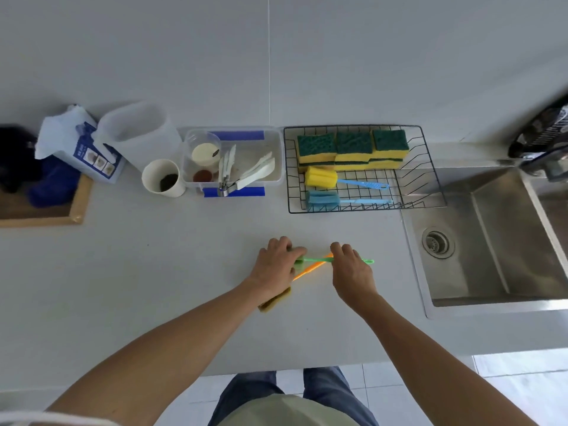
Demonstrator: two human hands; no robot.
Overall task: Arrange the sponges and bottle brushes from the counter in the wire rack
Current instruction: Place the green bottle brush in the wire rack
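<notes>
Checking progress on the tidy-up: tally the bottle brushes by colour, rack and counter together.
Yellow bottle brush: 1, in the wire rack
Blue bottle brush: 1, in the rack
Green bottle brush: 1, on the counter
Orange bottle brush: 1, on the counter
Total: 4

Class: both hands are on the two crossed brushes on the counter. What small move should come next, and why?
Probably lift the green-handled bottle brush clear of the orange-handled bottle brush: they cross, the left hand covers their heads, the right hand their handles, and the black wire rack has room.
</notes>
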